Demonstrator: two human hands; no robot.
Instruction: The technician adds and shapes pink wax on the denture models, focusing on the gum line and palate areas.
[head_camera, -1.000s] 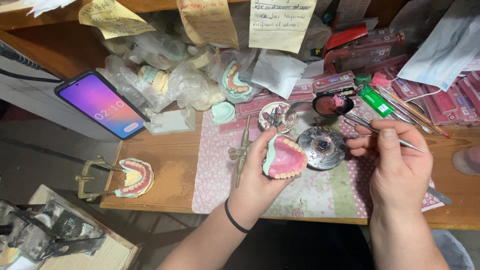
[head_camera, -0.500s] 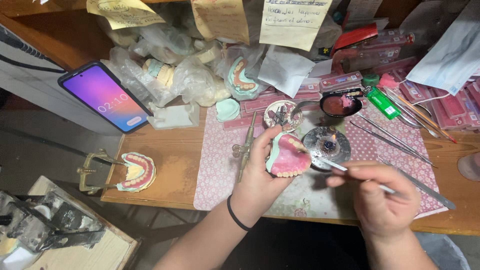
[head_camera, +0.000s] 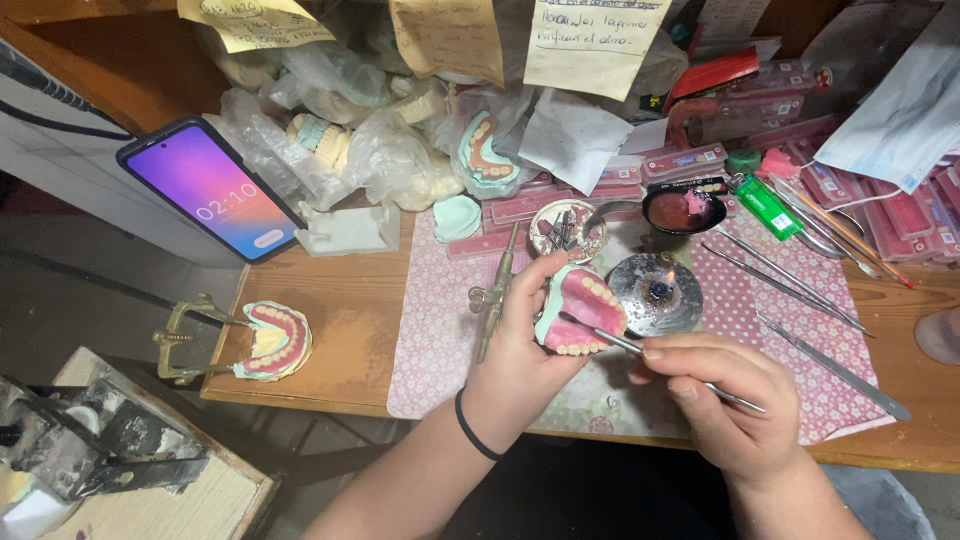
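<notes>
My left hand (head_camera: 522, 350) holds a pink wax denture with a row of teeth (head_camera: 582, 310) on a pale green cast, tilted up over the patterned mat (head_camera: 440, 330). My right hand (head_camera: 722, 400) grips a thin metal wax tool (head_camera: 640, 352) like a pen; its tip rests on the pink wax of the denture. Just behind the denture sits a small round metal burner (head_camera: 658, 290) with a tiny flame at its centre.
A second denture on a brass articulator (head_camera: 262, 340) lies left on the wooden bench. A lit phone (head_camera: 210, 190) leans at back left. Bagged casts (head_camera: 390, 150), a spoon of red wax (head_camera: 682, 210), a green lighter (head_camera: 770, 206) and several metal instruments (head_camera: 800, 290) lie behind and right.
My right hand came down from beside the burner and brought the tool tip onto the denture. The left hand kept the denture in about the same place.
</notes>
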